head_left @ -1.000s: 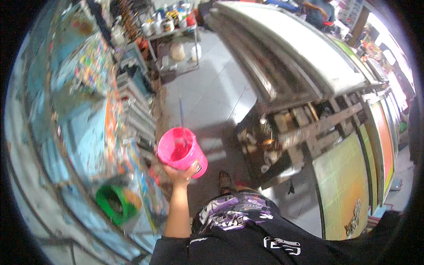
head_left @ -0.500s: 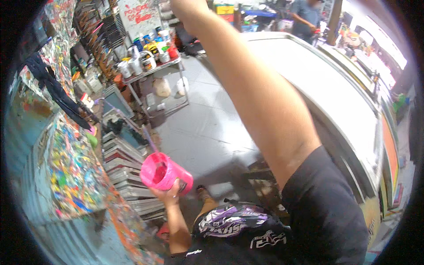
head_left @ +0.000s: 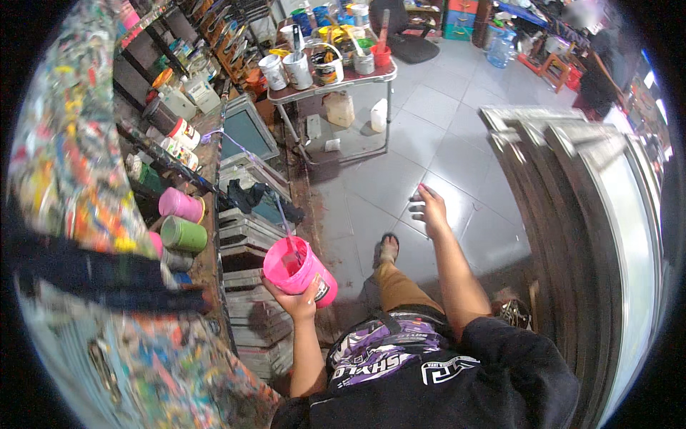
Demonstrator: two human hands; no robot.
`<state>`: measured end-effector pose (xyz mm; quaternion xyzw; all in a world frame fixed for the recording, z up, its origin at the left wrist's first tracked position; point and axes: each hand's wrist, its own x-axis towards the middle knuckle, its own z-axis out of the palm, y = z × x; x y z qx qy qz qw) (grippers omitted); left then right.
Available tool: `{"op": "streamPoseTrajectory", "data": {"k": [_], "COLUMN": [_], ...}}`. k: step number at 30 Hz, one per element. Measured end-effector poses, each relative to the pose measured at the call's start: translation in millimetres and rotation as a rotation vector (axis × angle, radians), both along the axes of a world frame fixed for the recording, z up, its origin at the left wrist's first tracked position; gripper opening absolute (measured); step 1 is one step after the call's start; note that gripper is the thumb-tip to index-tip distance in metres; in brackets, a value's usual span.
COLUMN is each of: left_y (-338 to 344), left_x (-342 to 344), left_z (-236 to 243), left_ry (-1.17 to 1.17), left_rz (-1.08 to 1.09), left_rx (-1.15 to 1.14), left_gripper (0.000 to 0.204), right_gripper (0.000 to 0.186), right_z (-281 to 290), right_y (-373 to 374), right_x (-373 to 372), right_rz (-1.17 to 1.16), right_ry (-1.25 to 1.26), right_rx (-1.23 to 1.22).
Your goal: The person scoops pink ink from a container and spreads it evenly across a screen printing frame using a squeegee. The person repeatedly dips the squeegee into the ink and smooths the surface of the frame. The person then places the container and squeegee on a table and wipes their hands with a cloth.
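Observation:
My left hand (head_left: 299, 299) grips a bright pink plastic paint tub (head_left: 321, 282) around its lower side. The tub is tilted, its mouth toward the upper left, with pink paint smeared inside. A stick-like piece stands in the mouth. A thin purple strip (head_left: 266, 170) runs up from the rim toward the shelf; whether it joins the stick I cannot tell. Over the tiled floor my right hand (head_left: 430, 211) hangs in the air with fingers apart, holding nothing.
Ahead, a small folding table (head_left: 336, 87) carries several paint pots. To the left, a shelf holds a green tub (head_left: 184, 234) and a pink tub (head_left: 181, 205) above stacked frames (head_left: 250, 304). Large leaning frames (head_left: 572, 214) line the right. A person (head_left: 607, 68) is at far right.
My right arm has come down from high across the view to waist level. The view has turned, bringing the pot table nearer. The pink tub stays in my left hand.

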<state>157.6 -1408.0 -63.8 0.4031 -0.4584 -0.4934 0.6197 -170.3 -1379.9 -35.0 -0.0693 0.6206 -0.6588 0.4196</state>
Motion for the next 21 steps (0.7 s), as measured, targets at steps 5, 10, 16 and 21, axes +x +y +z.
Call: {"op": "streamPoseTrajectory", "data": {"k": [5,10,16,21], "left_y": [-99,-216,-370,-508], "left_x": [-47,-118,-177,-222], "left_z": [2,37,59,119], "left_ry": [-0.079,0.004,0.050,0.214], "left_rz": [0.078,0.084,0.026,0.019], "left_rx": [0.134,0.260,0.104,-0.082], "left_gripper": [0.090,0.076,0.076,0.067], "right_gripper": [0.055,0.055,0.050,0.050], "right_z": [-49,-52,2,28], "right_y": [-82,-199,-321,-374], "right_x": [-77,-148,-209,-253], "right_rz": [-0.018,-0.034,-0.106,-0.154], "right_ry": [0.001,-0.012,0.043,0.110], "right_rx": [0.133,0.146,0.089,0.029]}}
